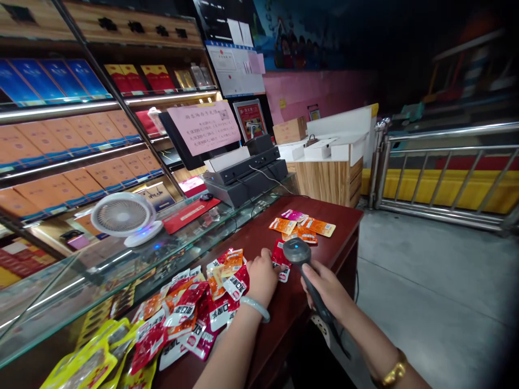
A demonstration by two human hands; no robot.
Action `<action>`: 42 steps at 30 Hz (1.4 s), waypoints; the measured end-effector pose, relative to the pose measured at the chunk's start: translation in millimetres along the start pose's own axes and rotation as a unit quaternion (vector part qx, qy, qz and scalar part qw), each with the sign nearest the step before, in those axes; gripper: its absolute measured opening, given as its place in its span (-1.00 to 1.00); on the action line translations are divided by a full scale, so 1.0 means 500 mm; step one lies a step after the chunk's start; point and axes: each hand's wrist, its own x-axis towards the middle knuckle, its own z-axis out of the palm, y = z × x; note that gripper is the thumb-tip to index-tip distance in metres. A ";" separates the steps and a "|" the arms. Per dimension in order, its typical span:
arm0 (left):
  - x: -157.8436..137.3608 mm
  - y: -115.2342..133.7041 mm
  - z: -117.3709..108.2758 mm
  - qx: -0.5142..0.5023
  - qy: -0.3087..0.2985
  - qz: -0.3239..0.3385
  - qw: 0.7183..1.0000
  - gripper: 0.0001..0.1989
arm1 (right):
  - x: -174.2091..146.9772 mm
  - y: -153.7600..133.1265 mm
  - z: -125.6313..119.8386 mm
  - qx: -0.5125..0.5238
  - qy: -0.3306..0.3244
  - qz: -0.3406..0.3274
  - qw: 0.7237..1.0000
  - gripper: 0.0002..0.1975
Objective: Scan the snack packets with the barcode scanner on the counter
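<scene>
Beside heaped packets [190, 300], a scanner [298, 251] is gripped in the right hand's [327, 286] wrapped fingers. Just beyond, a red packet [279, 250] on the table [344, 215] is touched by the left hand [261, 273], half-curled; whether pinched cannot be told. Scanning seems underway; steady aim is called for.

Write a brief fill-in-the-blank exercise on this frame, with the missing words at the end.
1. The right hand grips the dark scanner by its ____.
2. The packets nearest the picture's bottom-left corner are mainly ____ in colour.
3. The white fan stands on a counter topped with ____.
4. The handwritten sheet on the monitor is ____.

Missing words: handle; yellow; glass; pink.
</scene>
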 end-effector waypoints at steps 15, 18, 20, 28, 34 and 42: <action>-0.084 -0.101 -0.050 -0.010 0.019 -0.064 0.998 -0.68 | -0.030 0.000 0.080 -0.010 -0.089 0.031 0.996 -0.61; -0.106 -0.146 -0.074 0.033 0.031 -0.111 0.993 -0.56 | -0.027 0.007 0.107 -0.020 -0.125 0.023 0.992 -0.61; -0.122 -0.179 -0.086 0.071 0.045 -0.124 0.989 -0.50 | -0.022 0.013 0.126 -0.028 -0.145 0.033 0.988 -0.61; -0.122 -0.210 -0.087 0.178 0.167 -0.076 0.967 -0.40 | 0.013 0.030 0.119 -0.071 -0.150 0.021 0.986 -0.61; 0.007 -0.095 -0.060 0.109 0.128 0.034 0.985 -0.49 | 0.024 0.005 0.051 -0.061 -0.113 0.023 0.992 -0.60; 0.244 0.030 0.032 0.008 -0.004 0.128 0.992 -0.51 | 0.051 0.002 -0.010 -0.049 -0.030 0.031 0.998 -0.57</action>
